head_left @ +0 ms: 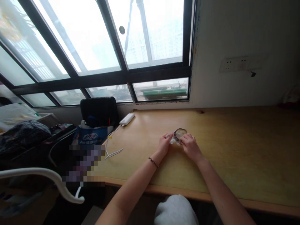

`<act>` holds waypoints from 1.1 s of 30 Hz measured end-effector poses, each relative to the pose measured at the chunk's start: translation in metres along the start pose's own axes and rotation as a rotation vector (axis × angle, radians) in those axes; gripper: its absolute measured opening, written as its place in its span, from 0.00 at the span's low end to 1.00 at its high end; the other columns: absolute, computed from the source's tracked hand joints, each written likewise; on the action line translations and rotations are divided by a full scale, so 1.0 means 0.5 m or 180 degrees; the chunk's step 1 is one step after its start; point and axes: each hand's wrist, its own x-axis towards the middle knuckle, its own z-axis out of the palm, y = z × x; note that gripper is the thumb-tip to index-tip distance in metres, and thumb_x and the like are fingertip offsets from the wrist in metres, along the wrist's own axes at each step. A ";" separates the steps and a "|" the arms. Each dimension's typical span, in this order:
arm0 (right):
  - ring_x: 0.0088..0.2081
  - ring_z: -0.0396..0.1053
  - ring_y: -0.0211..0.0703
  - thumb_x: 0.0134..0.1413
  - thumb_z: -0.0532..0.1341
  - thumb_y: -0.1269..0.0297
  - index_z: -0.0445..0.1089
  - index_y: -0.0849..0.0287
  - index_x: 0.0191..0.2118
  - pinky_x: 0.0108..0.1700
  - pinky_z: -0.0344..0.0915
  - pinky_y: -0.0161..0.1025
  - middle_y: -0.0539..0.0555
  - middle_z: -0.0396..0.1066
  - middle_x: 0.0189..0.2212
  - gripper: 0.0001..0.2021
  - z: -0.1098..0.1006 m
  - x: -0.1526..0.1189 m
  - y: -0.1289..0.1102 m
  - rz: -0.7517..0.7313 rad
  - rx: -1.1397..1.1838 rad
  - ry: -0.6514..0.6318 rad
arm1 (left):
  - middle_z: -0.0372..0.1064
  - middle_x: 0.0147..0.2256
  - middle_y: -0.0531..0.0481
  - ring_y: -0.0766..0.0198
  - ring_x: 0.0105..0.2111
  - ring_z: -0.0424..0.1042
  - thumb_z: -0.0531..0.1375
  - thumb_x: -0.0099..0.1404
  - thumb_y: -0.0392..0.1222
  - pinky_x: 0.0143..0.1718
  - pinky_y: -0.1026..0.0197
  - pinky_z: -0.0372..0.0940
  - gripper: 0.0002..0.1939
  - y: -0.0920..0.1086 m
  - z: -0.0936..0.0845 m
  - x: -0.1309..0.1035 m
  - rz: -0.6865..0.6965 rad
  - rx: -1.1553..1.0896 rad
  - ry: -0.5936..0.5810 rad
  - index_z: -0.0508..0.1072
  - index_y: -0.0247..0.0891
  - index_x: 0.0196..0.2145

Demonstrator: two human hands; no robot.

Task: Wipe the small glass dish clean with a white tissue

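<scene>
Both of my hands rest on a yellow wooden desk [234,150] near its middle. Between them lies a small clear plastic packet holding a dark beaded bracelet [179,134]. My left hand [164,144] pinches the packet's left edge. My right hand [191,146] grips its right side, fingers curled over the plastic. A thin bracelet circles my left wrist [153,162].
A white power bank [127,119] with a white cable [113,153] lies at the desk's left back. A black chair [99,111] and a blue tissue box [90,136] stand left of the desk. A window spans the back wall; a wall socket [236,64] sits at right.
</scene>
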 end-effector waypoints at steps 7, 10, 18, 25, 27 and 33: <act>0.40 0.58 0.45 0.46 0.56 0.73 0.65 0.57 0.30 0.44 0.52 0.44 0.54 0.65 0.31 0.05 -0.006 -0.006 -0.033 -0.0309 0.0197 -0.0100 | 0.68 0.24 0.50 0.69 0.21 0.63 0.59 0.48 0.52 0.24 0.67 0.58 0.20 0.011 -0.017 0.000 -0.0089 0.0084 0.0232 0.71 0.30 0.29; 0.40 0.57 0.45 0.47 0.55 0.73 0.65 0.57 0.32 0.45 0.53 0.43 0.54 0.64 0.31 0.06 -0.008 -0.008 -0.039 -0.0262 0.0270 -0.0016 | 0.69 0.25 0.49 0.67 0.25 0.65 0.58 0.50 0.51 0.29 0.64 0.60 0.19 0.016 -0.021 -0.006 0.0203 0.0464 0.0215 0.71 0.30 0.30; 0.39 0.57 0.46 0.50 0.53 0.69 0.65 0.59 0.31 0.42 0.53 0.44 0.56 0.64 0.31 0.05 0.005 -0.010 -0.016 0.0211 -0.0031 0.0263 | 0.58 0.51 0.46 0.59 0.54 0.50 0.47 0.61 0.44 0.53 0.53 0.48 0.18 0.043 0.030 -0.094 0.1629 0.2303 -0.0756 0.65 0.39 0.47; 0.39 0.58 0.44 0.47 0.52 0.77 0.67 0.58 0.34 0.45 0.52 0.45 0.54 0.65 0.29 0.11 0.014 -0.018 -0.007 -0.0420 0.0148 -0.0045 | 0.66 0.43 0.50 0.59 0.55 0.49 0.43 0.64 0.42 0.53 0.41 0.29 0.17 0.059 0.037 -0.102 0.1718 0.3961 -0.0717 0.70 0.44 0.37; 0.39 0.58 0.43 0.46 0.52 0.78 0.67 0.59 0.34 0.46 0.53 0.45 0.54 0.65 0.29 0.11 0.019 -0.021 -0.010 -0.0523 0.0186 -0.0094 | 0.67 0.43 0.51 0.58 0.55 0.48 0.43 0.63 0.43 0.52 0.39 0.26 0.16 0.065 0.033 -0.099 0.1622 0.4190 -0.0735 0.70 0.45 0.34; 0.38 0.59 0.43 0.46 0.53 0.76 0.67 0.59 0.29 0.45 0.56 0.44 0.53 0.65 0.27 0.08 0.022 -0.020 -0.023 -0.0565 0.0401 -0.0107 | 0.69 0.32 0.48 0.58 0.44 0.60 0.42 0.63 0.48 0.52 0.45 0.40 0.21 0.069 0.020 -0.095 0.1445 0.4317 -0.0819 0.70 0.40 0.26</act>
